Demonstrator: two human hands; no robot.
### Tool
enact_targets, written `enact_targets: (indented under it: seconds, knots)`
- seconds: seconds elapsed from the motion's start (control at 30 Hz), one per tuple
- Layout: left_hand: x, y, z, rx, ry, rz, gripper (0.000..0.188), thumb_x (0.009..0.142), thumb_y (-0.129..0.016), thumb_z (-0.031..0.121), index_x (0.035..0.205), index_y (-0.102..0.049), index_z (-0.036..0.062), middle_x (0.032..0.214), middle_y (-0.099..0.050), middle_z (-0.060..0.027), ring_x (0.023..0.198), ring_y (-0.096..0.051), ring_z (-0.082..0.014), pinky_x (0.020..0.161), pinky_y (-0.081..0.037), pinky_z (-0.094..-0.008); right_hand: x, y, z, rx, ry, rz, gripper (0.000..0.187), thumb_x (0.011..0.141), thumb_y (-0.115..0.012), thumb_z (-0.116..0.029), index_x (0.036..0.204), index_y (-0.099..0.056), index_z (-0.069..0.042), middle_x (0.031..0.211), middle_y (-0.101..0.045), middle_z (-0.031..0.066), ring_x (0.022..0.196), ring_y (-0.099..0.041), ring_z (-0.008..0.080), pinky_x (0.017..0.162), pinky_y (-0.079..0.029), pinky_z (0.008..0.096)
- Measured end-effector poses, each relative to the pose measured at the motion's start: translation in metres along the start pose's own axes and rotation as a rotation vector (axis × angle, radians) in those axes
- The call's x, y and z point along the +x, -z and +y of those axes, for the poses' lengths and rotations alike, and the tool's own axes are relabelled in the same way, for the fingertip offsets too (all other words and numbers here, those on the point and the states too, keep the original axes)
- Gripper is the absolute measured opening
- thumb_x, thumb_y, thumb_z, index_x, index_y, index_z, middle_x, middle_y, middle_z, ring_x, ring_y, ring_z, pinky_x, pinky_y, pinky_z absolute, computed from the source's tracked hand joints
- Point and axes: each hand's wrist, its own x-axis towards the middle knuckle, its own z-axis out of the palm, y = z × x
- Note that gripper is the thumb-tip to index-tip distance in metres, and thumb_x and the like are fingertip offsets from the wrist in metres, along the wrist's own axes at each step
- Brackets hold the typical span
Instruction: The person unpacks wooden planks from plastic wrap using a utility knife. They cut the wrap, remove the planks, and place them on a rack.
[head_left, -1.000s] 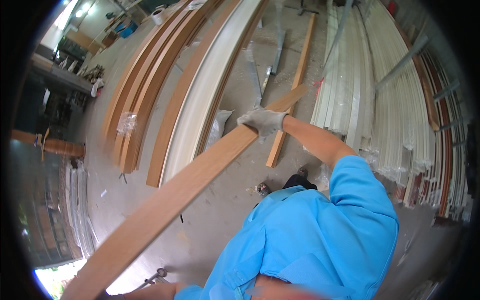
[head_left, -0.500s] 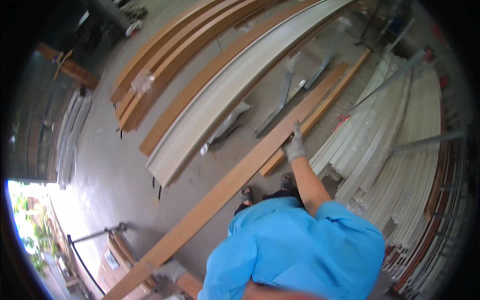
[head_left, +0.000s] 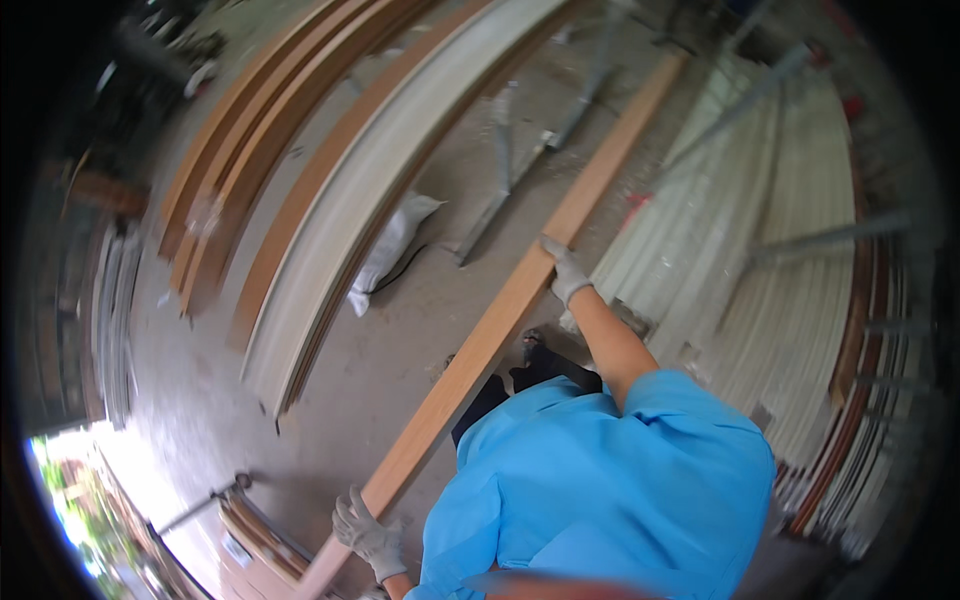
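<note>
A long wood-coloured plank (head_left: 505,312) slants across in front of me, from the lower left up to the far right. Around its right edge, near mid-length, my gloved right hand (head_left: 567,272) is closed, thumb on the near side. Toward the plank's near left end, my gloved left hand (head_left: 370,538) grips it, with the fingers laid over the top face. The underside of the plank and the parts of my fingers beneath it are hidden. My feet stand partly under the plank.
To the left lie a long cream-coloured profile (head_left: 300,270) and several wood-coloured beams (head_left: 235,185). Metal supports (head_left: 503,185) and a white bag (head_left: 390,250) are beyond the plank. Stacks of pale long strips (head_left: 790,260) fill the right side. Cartons (head_left: 262,535) sit lower left.
My left hand has shifted from the plank's side to over its top. The plank now lies steeper in view, and the narrow strip beside it no longer shows. My right hand still holds on.
</note>
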Motion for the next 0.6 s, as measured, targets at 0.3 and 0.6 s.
enact_targets:
  seconds: [0.3, 0.6]
  knots:
    - [0.098, -0.092, -0.009, -0.056, -0.120, -0.692, 0.064, 0.075, -0.079, 0.043, 0.124, -0.055, 0.0101, 0.112, -0.068, -0.0223, 0.104, -0.066, -0.0409, 0.088, -0.053, -0.0524, -0.019, 0.005, -0.088, -0.024, 0.116, -0.117, 0.059, 0.084, -0.081, -0.032, 0.129, -0.058, -0.002, 0.117, -0.067, 0.0123, 0.105, -0.067, 0.0284, 0.092, -0.057, 0.0409]
    - [0.167, -0.071, 0.096, -0.481, -0.436, -0.367, 0.066, 0.060, -0.087, 0.043, 0.106, -0.060, 0.0046, 0.097, -0.070, -0.0220, 0.095, -0.067, -0.0434, 0.082, -0.053, -0.0530, -0.015, -0.047, -0.021, -0.052, 0.203, 0.116, 0.073, 0.081, -0.084, -0.025, 0.138, -0.046, 0.000, 0.119, -0.063, 0.0161, 0.111, -0.063, 0.0294, 0.092, -0.055, 0.0444]
